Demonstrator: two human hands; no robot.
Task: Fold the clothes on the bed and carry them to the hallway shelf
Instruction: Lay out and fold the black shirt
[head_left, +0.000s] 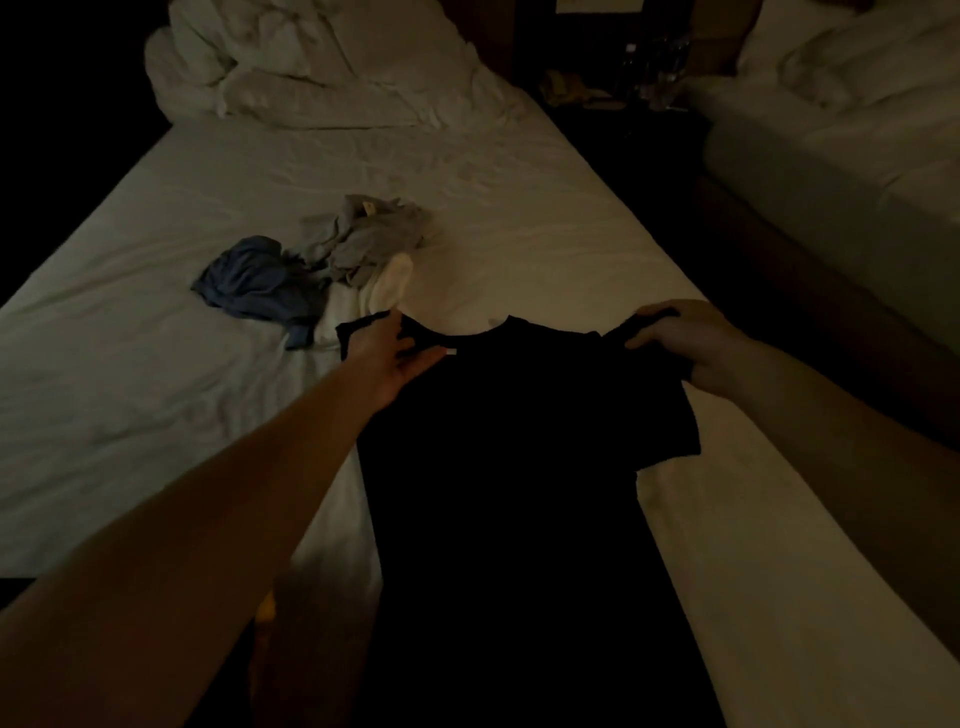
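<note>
A black T-shirt (514, 467) lies spread lengthwise on the white bed (130, 374), collar pointing away from me. My left hand (392, 353) rests on its left shoulder beside the collar, fingers stretched out flat. My right hand (685, 340) grips the right shoulder and sleeve, fingers curled over the dark cloth. Beyond the shirt lie a crumpled blue garment (260, 283), a grey garment (371, 234) and a white garment (379, 288) in a loose heap.
A bunched white duvet (311, 67) fills the head of the bed. A dark gap with a cluttered nightstand (639, 83) separates this bed from a second bed (857, 135) on the right. The room is dim.
</note>
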